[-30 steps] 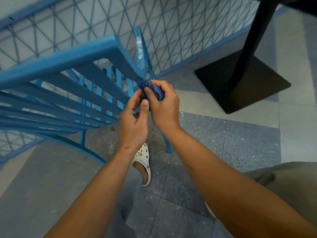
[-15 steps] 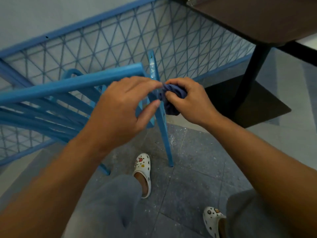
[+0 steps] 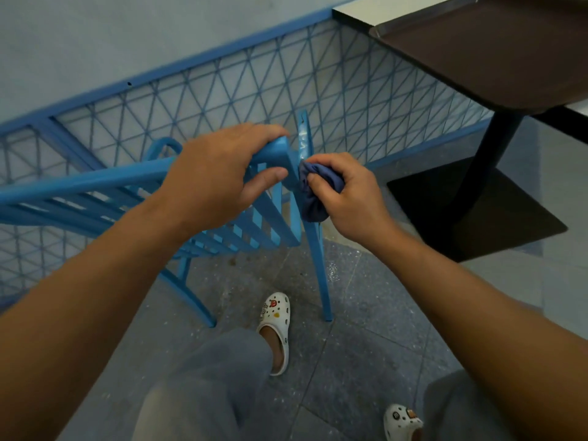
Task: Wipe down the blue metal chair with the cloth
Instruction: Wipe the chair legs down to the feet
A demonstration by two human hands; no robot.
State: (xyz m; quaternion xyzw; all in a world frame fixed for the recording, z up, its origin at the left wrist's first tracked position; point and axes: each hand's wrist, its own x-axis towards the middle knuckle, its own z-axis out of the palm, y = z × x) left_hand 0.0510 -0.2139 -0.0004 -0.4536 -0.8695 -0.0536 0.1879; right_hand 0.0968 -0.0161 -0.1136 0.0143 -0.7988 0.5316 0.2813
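Observation:
The blue metal chair [image 3: 79, 183] is tipped toward me, its slatted seat and back spreading left and its legs reaching down to the floor. My left hand [image 3: 219, 173] grips the top rail at its right corner, fingers over the top and thumb underneath. My right hand [image 3: 346, 192] holds a bunched dark blue cloth [image 3: 313, 194] and presses it against the chair's upright post just below that corner. Part of the cloth hangs under my fingers.
A blue wire-mesh railing [image 3: 222, 100] runs along the wall behind the chair. At the right a dark table [image 3: 496, 49] stands on a black post with a square base [image 3: 477, 208]. My feet in white clogs [image 3: 276, 329] are on the grey tiled floor.
My left hand left the cloth and took hold of the chair's top rail. The view rose and pulled back. My right hand kept the cloth against the post.

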